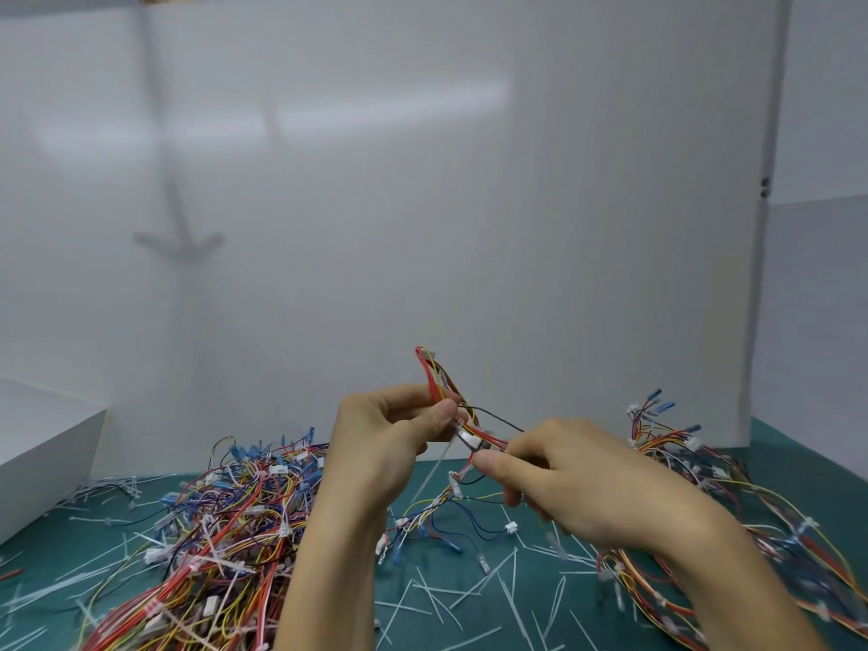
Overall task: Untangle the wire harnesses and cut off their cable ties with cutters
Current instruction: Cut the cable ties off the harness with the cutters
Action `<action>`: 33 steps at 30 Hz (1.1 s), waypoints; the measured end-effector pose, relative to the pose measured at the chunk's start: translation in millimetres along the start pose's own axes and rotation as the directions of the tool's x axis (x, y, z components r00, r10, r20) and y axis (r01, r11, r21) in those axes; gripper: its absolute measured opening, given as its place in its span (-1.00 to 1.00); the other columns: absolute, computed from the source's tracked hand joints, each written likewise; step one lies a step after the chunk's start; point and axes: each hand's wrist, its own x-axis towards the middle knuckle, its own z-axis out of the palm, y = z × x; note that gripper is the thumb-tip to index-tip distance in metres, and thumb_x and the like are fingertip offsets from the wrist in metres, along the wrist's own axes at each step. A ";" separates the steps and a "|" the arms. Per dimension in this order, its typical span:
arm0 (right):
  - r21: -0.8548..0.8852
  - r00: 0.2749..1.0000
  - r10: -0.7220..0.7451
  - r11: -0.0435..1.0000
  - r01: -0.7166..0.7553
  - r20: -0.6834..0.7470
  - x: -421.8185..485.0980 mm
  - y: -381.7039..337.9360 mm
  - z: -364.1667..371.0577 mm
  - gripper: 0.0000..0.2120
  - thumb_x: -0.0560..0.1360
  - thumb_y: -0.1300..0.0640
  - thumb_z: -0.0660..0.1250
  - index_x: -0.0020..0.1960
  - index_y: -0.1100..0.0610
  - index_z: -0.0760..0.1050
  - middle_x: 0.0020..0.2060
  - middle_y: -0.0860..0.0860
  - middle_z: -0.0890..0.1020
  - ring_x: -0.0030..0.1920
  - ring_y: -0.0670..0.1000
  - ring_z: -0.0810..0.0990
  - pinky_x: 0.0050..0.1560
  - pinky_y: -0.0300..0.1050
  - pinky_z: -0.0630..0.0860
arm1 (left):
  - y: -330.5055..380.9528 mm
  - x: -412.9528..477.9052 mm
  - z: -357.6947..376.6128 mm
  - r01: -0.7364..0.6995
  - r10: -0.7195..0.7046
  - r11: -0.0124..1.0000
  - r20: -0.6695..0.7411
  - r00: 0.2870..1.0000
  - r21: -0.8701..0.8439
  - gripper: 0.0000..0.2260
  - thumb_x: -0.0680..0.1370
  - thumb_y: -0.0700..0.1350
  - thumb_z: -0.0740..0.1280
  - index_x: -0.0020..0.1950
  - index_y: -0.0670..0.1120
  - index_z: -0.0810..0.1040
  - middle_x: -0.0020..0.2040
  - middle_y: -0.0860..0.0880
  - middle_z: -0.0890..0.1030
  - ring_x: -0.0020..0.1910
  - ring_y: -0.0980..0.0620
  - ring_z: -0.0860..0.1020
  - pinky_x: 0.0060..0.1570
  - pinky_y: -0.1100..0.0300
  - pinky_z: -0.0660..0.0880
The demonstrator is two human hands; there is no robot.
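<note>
Two hands above green mat (469, 617) | left hand (390, 439) pinches wire harness (479, 436) high, right hand (577, 481) pinches it lower | harness slants between them; cable tie (434, 469) hangs nearest left hand.

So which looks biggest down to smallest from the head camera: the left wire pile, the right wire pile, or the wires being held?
1. Left wire pile and right wire pile: about alike, and both run off the picture's edge, so I won't rank them.
2. Held wires: smallest, even though they are nearer the camera.
</note>
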 end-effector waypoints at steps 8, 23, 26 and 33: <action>-0.084 0.995 -0.046 0.996 0.038 -0.093 1.1 2.9 0.7 -0.47 0.47 -0.47 0.09 -0.18 -0.06 0.57 -0.51 -0.11 0.45 -0.45 -0.11 0.38 -0.37 -0.14 0.28 | 1.9 -1.2 -1.1 -0.022 0.022 1.000 0.007 1.000 0.019 -0.93 0.50 -0.20 0.45 -0.13 -0.04 0.70 -0.25 0.00 0.73 -0.32 0.18 0.64 -0.20 0.24 0.47; 0.492 0.901 0.126 0.864 0.105 -0.415 7.3 3.9 -5.8 -0.68 0.46 -0.22 0.36 -0.19 0.04 0.61 -0.43 -0.13 0.63 -0.41 -0.09 0.59 -0.24 -0.06 0.57 | 0.7 -1.0 -4.3 -0.057 0.056 0.998 0.088 0.995 0.003 -0.80 0.53 -0.27 0.40 -0.14 0.01 0.72 -0.24 -0.04 0.73 -0.29 0.12 0.65 -0.18 0.28 0.58; 0.636 0.894 0.172 0.758 0.148 -0.413 11.2 -1.2 0.0 -0.70 0.46 -0.19 0.40 -0.17 0.05 0.65 -0.43 -0.01 0.64 -0.44 -0.10 0.57 -0.26 -0.04 0.56 | 0.1 -0.4 0.2 -0.122 0.083 0.984 0.269 0.959 0.132 -0.73 0.51 -0.25 0.43 -0.13 0.15 0.74 -0.24 -0.01 0.72 -0.27 0.18 0.62 -0.21 0.33 0.52; 0.736 0.888 0.284 0.672 0.085 -0.362 16.2 -0.6 9.5 -0.90 0.49 0.11 0.45 -0.17 0.13 0.64 -0.32 -0.03 0.72 -0.46 -0.15 0.56 -0.35 -0.13 0.56 | -6.6 -0.7 3.3 -0.129 -0.038 0.952 0.526 0.849 0.277 -0.74 0.51 -0.24 0.44 0.17 -0.02 0.69 -0.01 -0.02 0.73 0.00 0.15 0.67 0.13 0.24 0.56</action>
